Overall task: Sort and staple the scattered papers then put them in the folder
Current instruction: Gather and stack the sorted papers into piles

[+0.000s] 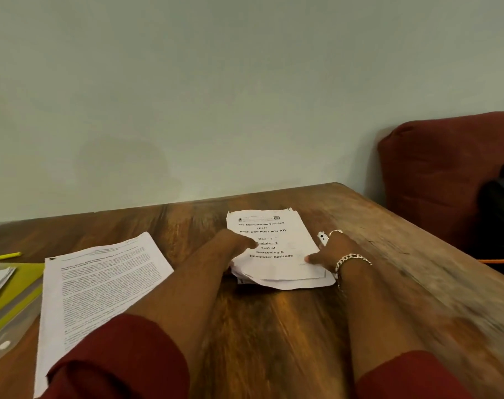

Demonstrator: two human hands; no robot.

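Observation:
A stack of white printed papers [276, 266] with a title page on top lies on the wooden table [274, 326], its edges uneven. My left hand [235, 243] holds the stack's left edge, thumb on top of the page. At the right edge my right hand [330, 251] does the same, with ring and bracelet showing. A small white object [322, 238], perhaps a stapler, shows just behind my right fingers. A second set of printed sheets [101, 289] lies to the left. A yellow-green folder [17, 295] sits at the far left.
A yellow highlighter [7, 256] lies near the table's far left. An orange pen [495, 261] lies at the right edge. A red cushioned seat [435, 174] with a black bag [501, 205] stands right of the table. A wall runs behind.

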